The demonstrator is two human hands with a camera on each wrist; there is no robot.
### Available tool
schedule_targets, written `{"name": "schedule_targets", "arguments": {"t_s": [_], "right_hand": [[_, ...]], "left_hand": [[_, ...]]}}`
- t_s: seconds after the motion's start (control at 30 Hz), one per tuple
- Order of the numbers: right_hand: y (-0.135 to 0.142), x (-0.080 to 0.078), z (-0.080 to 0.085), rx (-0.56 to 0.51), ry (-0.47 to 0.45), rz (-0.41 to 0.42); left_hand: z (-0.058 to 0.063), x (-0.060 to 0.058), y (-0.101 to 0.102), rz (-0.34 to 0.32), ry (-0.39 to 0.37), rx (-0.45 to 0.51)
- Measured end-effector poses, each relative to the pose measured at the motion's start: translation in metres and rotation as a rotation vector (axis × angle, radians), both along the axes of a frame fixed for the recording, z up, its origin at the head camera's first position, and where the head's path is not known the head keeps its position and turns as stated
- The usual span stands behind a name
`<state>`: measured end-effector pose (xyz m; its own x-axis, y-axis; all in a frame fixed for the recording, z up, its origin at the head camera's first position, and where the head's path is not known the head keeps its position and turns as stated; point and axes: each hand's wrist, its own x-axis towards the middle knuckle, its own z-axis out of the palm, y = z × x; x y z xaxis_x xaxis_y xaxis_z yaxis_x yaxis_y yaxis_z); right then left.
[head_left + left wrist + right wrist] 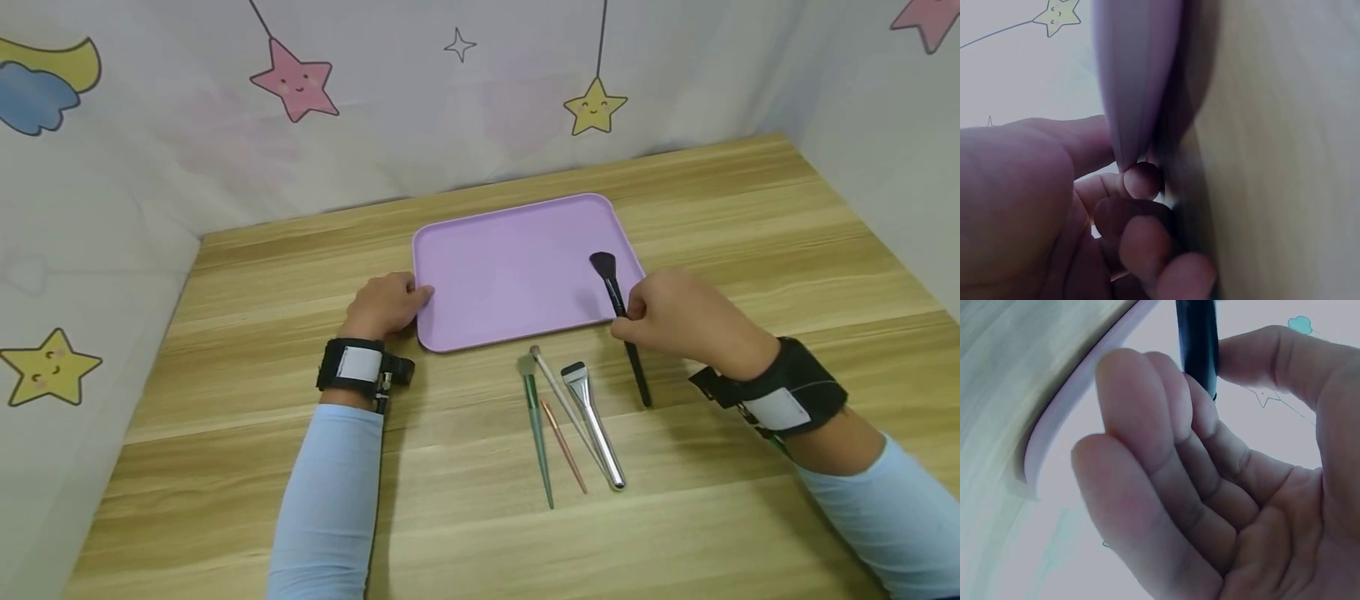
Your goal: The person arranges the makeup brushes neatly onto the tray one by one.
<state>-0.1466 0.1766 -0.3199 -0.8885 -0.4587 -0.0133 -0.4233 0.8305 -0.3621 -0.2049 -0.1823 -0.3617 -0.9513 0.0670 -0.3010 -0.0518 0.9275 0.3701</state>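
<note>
A black makeup brush (609, 279) is pinched between the thumb and fingers of my right hand (678, 321), bristles toward the back, over the right part of a purple tray (517, 275). The right wrist view shows its dark handle (1199, 347) between thumb and fingertips. My left hand (384, 304) grips the tray's left rim. In the left wrist view, the thumb lies on one side of the tray edge (1135, 75) and the fingers curl at the other. In front of the tray lie a green brush (536, 425), a small copper-coloured brush (564, 446), a thin pale-handled brush (562, 393) and a flat silver brush (596, 425).
The wooden table (247, 350) carries the tray and the brushes. A white curtain (420, 117) printed with stars hangs behind and along both sides. Black straps with small cameras sit on both wrists.
</note>
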Motion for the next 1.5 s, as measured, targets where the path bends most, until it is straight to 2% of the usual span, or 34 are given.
{"name": "schedule_targets", "arguments": {"t_s": [0.17, 0.47, 0.73, 1.13, 1.5], "right_hand": [[0.001, -0.007, -0.001, -0.018, -0.029, -0.033], [-0.001, -0.023, -0.001, -0.071, -0.024, -0.084], [0.003, -0.034, -0.003, -0.094, -0.101, -0.109], [0.003, -0.045, -0.003, -0.107, -0.119, -0.114], [0.001, -0.052, -0.001, -0.145, -0.154, -0.162]], "left_hand": [[-0.001, -0.001, -0.001, 0.011, 0.005, -0.014], [-0.004, 0.002, 0.000, 0.023, 0.002, -0.018], [-0.004, 0.002, 0.000, 0.036, 0.003, -0.024], [-0.003, 0.000, -0.001, 0.039, -0.003, -0.044], [0.000, 0.000, -0.001, 0.040, 0.011, -0.034]]}}
